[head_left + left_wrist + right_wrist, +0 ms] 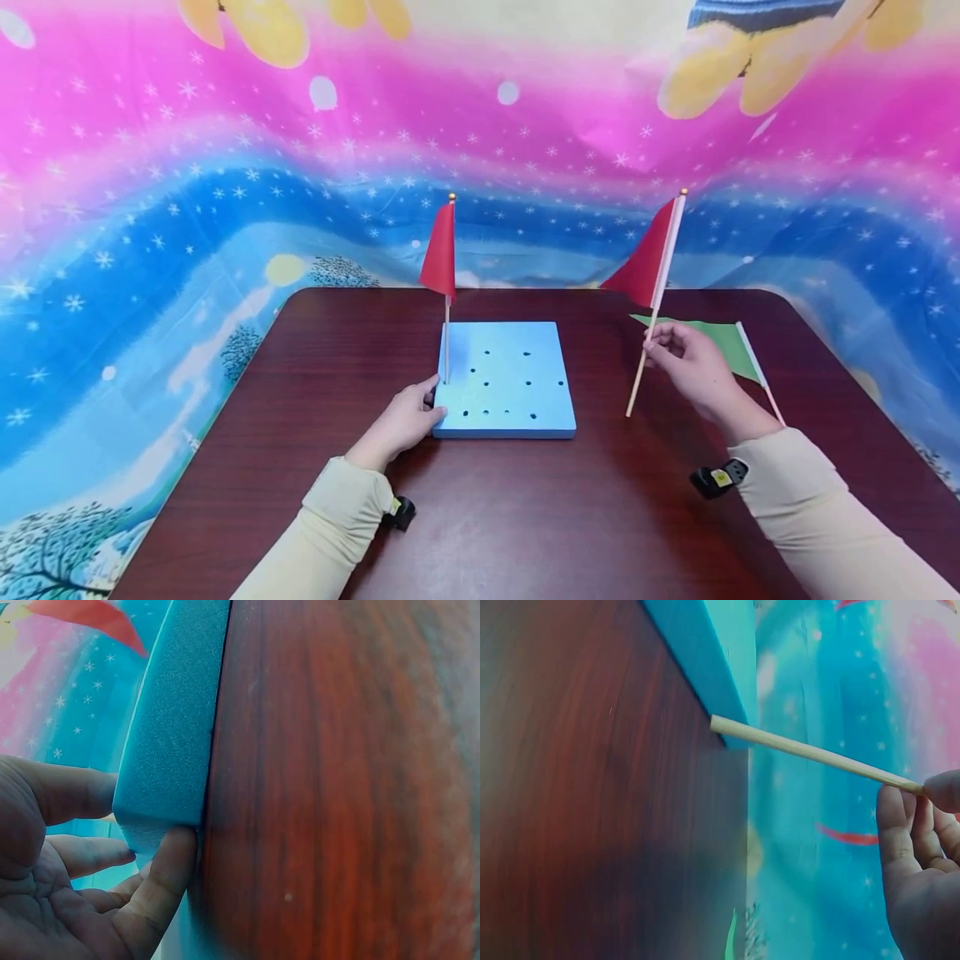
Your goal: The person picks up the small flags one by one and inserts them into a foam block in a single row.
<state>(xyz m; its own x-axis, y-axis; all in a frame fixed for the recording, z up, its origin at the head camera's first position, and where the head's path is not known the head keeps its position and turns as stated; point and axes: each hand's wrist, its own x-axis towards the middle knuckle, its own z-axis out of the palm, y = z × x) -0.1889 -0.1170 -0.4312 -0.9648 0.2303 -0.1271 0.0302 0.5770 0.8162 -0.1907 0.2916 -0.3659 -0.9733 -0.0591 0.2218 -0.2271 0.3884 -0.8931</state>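
A light-blue square board (510, 333) with several small holes lies on the table. Its left edge is held by my left hand (401, 421); in the left wrist view the fingers close around a corner of the board (169, 712). One red flag (439, 254) stands upright in a hole near that edge. My right hand (693, 367) pinches the wooden stick of a second red flag (649, 258), to the right of the board. That stick leans, its lower end pointing down and left; in the right wrist view the bare stick end (802, 750) overlaps the board's edge.
Behind my right hand, a green flag (733, 342) with a white-sleeved stick lies on the dark wooden table (322, 358). A colourful patterned cloth (450, 125) hangs around the back and sides of the table.
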